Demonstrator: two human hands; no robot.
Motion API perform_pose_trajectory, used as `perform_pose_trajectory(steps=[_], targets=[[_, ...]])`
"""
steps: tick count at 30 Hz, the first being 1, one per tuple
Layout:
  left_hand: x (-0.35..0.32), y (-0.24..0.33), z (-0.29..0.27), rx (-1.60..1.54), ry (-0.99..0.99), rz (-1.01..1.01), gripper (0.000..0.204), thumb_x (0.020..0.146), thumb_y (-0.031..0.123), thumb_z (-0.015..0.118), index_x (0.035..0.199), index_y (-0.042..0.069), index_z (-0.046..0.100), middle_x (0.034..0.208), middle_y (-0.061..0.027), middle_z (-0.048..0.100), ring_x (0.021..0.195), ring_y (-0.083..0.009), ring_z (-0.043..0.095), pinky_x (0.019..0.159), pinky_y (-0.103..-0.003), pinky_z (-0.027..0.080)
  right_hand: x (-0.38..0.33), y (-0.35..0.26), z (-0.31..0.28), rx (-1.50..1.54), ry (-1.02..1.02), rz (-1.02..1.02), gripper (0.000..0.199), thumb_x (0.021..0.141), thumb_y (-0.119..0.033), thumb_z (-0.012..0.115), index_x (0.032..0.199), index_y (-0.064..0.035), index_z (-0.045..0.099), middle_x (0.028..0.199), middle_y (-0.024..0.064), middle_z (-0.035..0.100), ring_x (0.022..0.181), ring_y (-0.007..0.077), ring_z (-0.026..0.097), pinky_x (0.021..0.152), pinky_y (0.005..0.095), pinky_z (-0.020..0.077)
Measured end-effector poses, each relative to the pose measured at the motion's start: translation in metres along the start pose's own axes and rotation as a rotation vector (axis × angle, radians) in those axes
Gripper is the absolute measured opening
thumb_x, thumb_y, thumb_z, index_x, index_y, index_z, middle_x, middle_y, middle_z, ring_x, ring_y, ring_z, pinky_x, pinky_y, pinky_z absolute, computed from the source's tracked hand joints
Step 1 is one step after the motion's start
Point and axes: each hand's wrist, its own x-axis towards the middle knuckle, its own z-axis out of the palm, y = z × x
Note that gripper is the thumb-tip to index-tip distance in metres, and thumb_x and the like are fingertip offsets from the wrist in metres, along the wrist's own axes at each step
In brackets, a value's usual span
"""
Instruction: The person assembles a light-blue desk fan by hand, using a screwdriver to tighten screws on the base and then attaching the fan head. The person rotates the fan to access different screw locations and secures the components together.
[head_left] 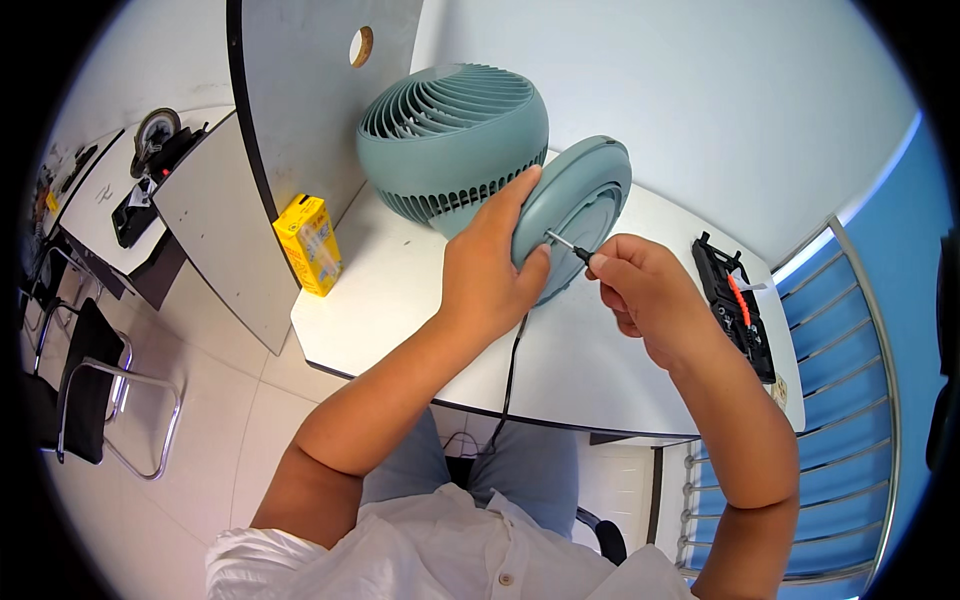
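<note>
A teal fan lies on the white table with its slatted grille facing up. Its round base is tilted up on edge, its underside turned toward my right side. My left hand grips the rim of this base, thumb on the underside and fingers along the outer edge. In my right hand is a screwdriver with a dark handle and thin metal shaft, pinched between thumb and fingers. Its tip meets the underside of the base near my left thumb. A black cord hangs down from the base over the table's front edge.
A yellow box stands at the table's left edge beside a grey partition. On the right lies an open black tool case with an orange item in it. Metal railings run beyond the table's right side; a black chair stands at far left.
</note>
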Motion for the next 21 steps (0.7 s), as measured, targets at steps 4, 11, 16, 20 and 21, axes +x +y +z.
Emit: perform_pose_trajectory(steps=[4, 11, 16, 20, 21], targets=[[-0.001, -0.005, 0.002, 0.028, 0.007, 0.039, 0.067, 0.074, 0.003, 0.064, 0.137, 0.007, 0.040, 0.121, -0.0183, 0.057, 0.104, -0.0271, 0.060, 0.086, -0.033, 0.048, -0.007, 0.012, 0.008, 0.370, -0.110, 0.088, 0.023, 0.092, -0.025, 0.048, 0.088, -0.0029, 0.051, 0.058, 0.0002, 0.041, 0.047, 0.0099, 0.029, 0.043, 0.0251, 0.0249], [-0.012, -0.014, -0.010, -0.123, -0.015, 0.002, 0.071, 0.074, 0.008, 0.067, 0.138, 0.006, 0.037, 0.131, -0.0185, 0.051, 0.117, -0.0314, 0.054, 0.098, -0.035, 0.041, -0.023, 0.021, -0.001, -0.178, -0.051, -0.028, 0.020, 0.091, -0.023, 0.057, 0.085, -0.0032, 0.057, 0.066, -0.0017, 0.049, 0.052, 0.0052, 0.039, 0.045, 0.0214, 0.0312], [-0.010, -0.010, -0.019, -0.156, -0.163, -0.134, 0.076, 0.070, 0.012, 0.070, 0.138, 0.006, 0.037, 0.130, -0.0165, 0.051, 0.119, -0.0288, 0.052, 0.101, -0.037, 0.038, 0.008, 0.008, -0.036, -0.102, 0.257, -0.632, 0.017, 0.091, -0.020, 0.056, 0.092, -0.0032, 0.061, 0.073, -0.0016, 0.053, 0.066, 0.0071, 0.047, 0.061, 0.0232, 0.0401], [-0.007, -0.013, -0.011, -0.143, -0.146, -0.057, 0.075, 0.072, 0.012, 0.070, 0.138, 0.005, 0.037, 0.131, -0.0164, 0.050, 0.119, -0.0281, 0.052, 0.101, -0.035, 0.037, 0.069, -0.024, -0.022, -0.257, 0.413, -1.086, 0.019, 0.091, -0.019, 0.053, 0.094, -0.0026, 0.061, 0.086, 0.0058, 0.062, 0.079, 0.0109, 0.055, 0.071, 0.0243, 0.0423], [-0.009, -0.016, -0.009, -0.136, -0.134, -0.026, 0.074, 0.072, 0.012, 0.069, 0.138, 0.005, 0.037, 0.132, -0.0163, 0.050, 0.119, -0.0280, 0.051, 0.101, -0.035, 0.037, 0.076, -0.032, -0.015, -0.249, 0.354, -1.061, 0.017, 0.090, -0.018, 0.053, 0.094, -0.0037, 0.061, 0.081, 0.0074, 0.063, 0.075, 0.0120, 0.056, 0.068, 0.0250, 0.0431]])
